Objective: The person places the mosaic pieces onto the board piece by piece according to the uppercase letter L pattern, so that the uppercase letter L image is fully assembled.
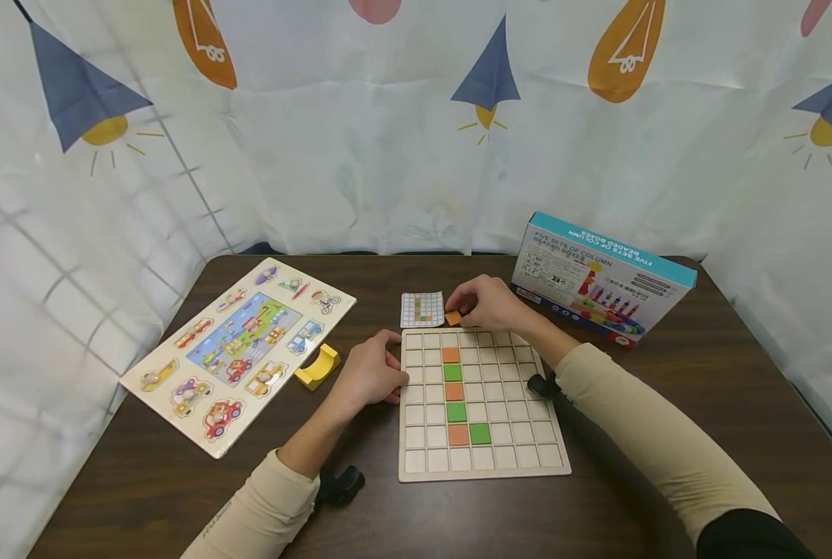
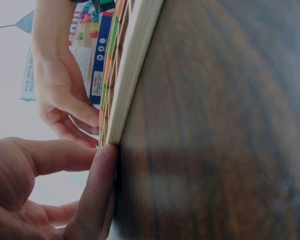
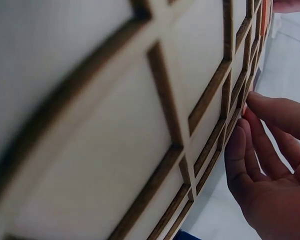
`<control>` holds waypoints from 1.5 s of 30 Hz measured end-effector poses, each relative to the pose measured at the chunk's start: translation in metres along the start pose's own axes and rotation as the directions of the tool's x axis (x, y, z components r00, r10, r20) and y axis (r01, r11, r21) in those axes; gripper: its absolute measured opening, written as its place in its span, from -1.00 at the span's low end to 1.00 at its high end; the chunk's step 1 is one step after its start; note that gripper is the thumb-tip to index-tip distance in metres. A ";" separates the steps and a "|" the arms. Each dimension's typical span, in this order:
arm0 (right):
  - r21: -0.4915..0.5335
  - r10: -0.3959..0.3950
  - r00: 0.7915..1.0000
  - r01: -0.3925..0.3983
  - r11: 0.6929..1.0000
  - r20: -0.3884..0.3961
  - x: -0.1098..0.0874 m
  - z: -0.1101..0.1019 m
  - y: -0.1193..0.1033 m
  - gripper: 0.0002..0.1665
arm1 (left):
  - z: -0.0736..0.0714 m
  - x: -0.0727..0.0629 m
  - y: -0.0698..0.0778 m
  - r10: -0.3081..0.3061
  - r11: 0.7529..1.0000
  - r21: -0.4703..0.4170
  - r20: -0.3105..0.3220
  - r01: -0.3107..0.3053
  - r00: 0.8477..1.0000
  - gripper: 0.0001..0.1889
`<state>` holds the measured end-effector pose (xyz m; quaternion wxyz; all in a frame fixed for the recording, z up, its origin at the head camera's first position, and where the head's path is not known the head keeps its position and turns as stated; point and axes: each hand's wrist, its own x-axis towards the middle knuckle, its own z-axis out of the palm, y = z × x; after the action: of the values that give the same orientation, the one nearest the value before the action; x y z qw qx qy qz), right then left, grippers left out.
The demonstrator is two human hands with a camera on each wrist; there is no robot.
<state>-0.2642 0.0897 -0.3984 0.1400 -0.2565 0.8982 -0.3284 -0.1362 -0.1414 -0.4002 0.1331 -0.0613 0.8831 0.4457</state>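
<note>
A square wooden grid board [image 1: 519, 461] lies on the table, with a column of orange and green tiles [image 1: 455, 411] in its cells and one green tile [image 1: 480, 433] beside the lowest. My left hand [image 1: 370, 371] pinches the board's left edge; in the left wrist view, fingertips [image 2: 104, 159] meet at that edge. At the board's far edge, my right hand [image 1: 491, 303] pinches a loose orange tile [image 1: 453, 317] between thumb and fingers. Just left of that tile lies a small printed pattern card [image 1: 422, 310]. In the right wrist view the fingers mostly cover the tile.
A wooden vehicle puzzle board [image 1: 286, 303] lies at the left, beside a curved yellow block [image 1: 318, 367]. A beaded-column toy box [image 1: 600, 279] stands at the back right, near my right forearm. Behind the dark table [image 1: 639, 497] hangs a printed curtain [image 1: 388, 155].
</note>
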 end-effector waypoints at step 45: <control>-0.102 -0.066 0.998 0.065 0.993 0.002 -0.021 -0.006 -0.009 -0.63 | 0.000 -0.001 -0.002 0.043 0.999 0.000 -0.004 -0.043 0.999 -0.33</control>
<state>-0.2461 0.0986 -0.3864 0.1152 -0.2924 0.9051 -0.2865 -0.1352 -0.1429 -0.4018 0.1216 -0.0433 0.8845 0.4483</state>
